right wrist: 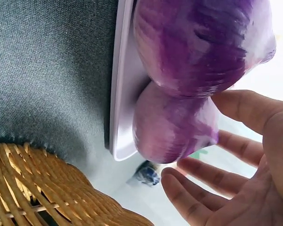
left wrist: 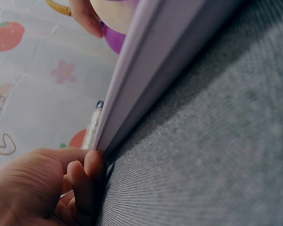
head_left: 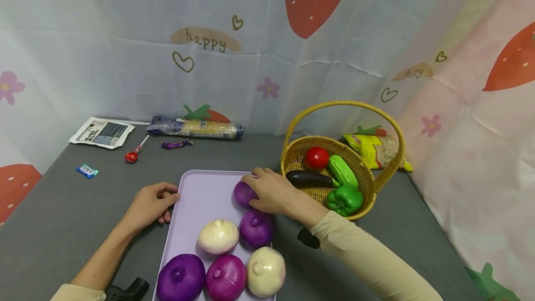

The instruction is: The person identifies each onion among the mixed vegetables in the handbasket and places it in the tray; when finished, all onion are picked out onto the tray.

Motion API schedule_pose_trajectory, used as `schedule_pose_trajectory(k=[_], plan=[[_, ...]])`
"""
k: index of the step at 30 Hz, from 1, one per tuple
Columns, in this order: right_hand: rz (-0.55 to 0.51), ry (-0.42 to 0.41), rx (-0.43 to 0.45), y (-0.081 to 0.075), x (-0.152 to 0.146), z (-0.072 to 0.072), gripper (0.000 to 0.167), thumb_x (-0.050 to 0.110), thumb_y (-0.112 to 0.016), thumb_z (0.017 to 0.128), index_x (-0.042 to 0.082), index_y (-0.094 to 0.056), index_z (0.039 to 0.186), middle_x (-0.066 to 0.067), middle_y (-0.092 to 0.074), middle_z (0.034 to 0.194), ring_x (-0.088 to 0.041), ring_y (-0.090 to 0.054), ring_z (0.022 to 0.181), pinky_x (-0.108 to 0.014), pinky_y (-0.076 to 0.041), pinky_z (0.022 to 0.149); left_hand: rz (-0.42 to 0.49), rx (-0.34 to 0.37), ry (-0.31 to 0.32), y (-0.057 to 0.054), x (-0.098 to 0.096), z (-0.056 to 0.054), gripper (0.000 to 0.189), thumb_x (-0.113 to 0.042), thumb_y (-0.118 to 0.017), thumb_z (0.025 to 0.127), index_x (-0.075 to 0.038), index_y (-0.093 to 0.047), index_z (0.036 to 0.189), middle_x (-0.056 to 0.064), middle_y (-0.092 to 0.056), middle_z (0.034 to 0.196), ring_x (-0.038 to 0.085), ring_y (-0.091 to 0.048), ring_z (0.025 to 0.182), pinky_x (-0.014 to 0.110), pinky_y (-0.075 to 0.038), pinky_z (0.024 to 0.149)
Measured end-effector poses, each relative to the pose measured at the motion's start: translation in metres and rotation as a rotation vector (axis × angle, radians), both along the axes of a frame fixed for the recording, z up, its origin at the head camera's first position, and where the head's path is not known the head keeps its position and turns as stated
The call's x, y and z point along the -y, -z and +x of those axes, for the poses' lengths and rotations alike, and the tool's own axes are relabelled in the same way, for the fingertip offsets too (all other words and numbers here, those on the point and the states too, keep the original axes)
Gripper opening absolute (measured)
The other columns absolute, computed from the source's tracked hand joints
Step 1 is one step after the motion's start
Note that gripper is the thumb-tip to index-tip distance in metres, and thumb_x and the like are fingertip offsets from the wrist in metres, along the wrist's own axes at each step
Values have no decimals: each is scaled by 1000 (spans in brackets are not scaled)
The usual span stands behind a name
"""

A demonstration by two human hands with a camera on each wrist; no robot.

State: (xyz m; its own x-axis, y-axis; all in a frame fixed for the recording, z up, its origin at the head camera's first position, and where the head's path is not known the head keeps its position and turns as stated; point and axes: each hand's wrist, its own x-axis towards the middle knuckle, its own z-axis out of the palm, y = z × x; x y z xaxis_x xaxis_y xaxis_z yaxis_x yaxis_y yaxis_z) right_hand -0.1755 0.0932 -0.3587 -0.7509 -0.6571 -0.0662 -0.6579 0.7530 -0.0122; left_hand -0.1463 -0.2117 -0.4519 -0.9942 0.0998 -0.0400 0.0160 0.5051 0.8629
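A lilac tray (head_left: 200,194) bears several purple and white onions. At the tray's left edge, my left hand (head_left: 152,206) pinches the rim between thumb and curled fingers; the left wrist view shows the fingertips on the tray edge (left wrist: 118,101). My right hand (head_left: 269,192) reaches over the far right corner, thumb and fingers around a small purple onion (head_left: 244,194). In the right wrist view this onion (right wrist: 172,127) sits inside the rim, behind a larger purple onion (right wrist: 198,47). Nearer lie a white onion (head_left: 218,237), a magenta onion (head_left: 226,278) and another white onion (head_left: 266,271).
Right of the tray stands a wicker basket (head_left: 288,152) with a tomato (head_left: 316,158), eggplant (head_left: 309,179), cucumber (head_left: 343,170) and green pepper (head_left: 344,199). Behind it lies a yellow bag (head_left: 368,147). Far left are a lollipop (head_left: 131,157), wrapped candies and packets (head_left: 194,127).
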Motion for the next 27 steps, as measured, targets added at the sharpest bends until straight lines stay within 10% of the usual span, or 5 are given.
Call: schedule_pose_trajectory(k=[16,27], plan=[[-83,-28,-17,-6,-5,2,49,25,-70,88,14,-58,133,-13,-61,129,-31,-60,115,-43,-54,94,4,-4,-8,0,2,2,32,-18,-62,95,5,-61,117,7,-60,68,12,-58,47,29,-51,45],[-316,-26,-305,-27,-58,34,50,25,-74,87,15,-58,133,-10,-60,131,-26,-60,119,-42,-53,96,8,4,30,-3,0,-2,35,-18,-61,95,7,-59,120,6,-61,69,11,-58,48,28,-51,46]])
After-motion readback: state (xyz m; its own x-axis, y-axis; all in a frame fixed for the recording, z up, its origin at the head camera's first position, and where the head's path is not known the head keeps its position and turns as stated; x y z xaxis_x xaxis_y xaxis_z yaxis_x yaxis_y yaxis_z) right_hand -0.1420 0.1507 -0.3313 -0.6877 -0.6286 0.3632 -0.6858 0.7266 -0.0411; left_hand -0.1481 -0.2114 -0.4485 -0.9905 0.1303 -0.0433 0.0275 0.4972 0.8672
